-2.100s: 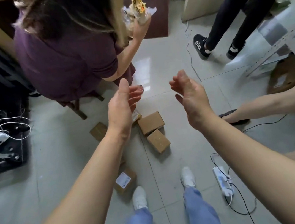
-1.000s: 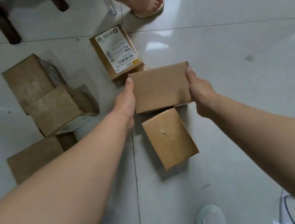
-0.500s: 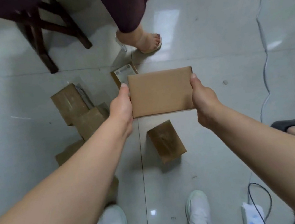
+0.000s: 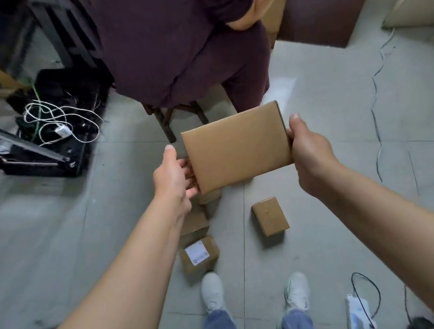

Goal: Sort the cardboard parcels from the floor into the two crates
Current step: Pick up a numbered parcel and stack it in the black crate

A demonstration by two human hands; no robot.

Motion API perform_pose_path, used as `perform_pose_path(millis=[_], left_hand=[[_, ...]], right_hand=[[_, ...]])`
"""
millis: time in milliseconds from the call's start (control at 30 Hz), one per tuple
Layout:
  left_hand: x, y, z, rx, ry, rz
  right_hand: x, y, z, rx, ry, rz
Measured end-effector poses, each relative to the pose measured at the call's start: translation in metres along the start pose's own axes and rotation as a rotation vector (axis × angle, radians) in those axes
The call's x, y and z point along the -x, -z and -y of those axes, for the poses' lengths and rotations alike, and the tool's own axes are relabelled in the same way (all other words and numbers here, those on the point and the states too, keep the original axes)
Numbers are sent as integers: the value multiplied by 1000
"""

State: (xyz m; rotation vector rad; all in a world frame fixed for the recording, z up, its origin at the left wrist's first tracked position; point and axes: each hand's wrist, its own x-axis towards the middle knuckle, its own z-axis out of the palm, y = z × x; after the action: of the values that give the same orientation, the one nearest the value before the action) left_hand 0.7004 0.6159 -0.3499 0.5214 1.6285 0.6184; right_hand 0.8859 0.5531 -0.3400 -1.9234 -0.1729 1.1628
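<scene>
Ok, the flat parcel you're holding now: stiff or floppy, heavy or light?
Probably stiff: the flat parcel shows no sag though gripped only at its ends by the left hand and right hand. Likely light, as fingers alone carry it.

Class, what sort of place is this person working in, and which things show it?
Likely an informal workroom or storeroom: small cardboard parcels lie loose on the grey tiled floor beneath the held parcel, and a corded power strip lies there too.
</scene>
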Motion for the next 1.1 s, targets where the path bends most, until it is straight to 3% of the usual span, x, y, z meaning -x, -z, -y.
perform_pose_path(millis=[200,467,867,1100], left_hand=[[79,77,-59,58,-132,-69],[171,164,-95,237,-308,-216],[276,246,-70,508,-381,-326],[309,302,-34,653,-388,-584]], right_hand=[[109,-40,61,29,134,3],[210,-77,95,-2,184,162],[303,-89,112,149,210,562],[357,-131,96,261,232,735]])
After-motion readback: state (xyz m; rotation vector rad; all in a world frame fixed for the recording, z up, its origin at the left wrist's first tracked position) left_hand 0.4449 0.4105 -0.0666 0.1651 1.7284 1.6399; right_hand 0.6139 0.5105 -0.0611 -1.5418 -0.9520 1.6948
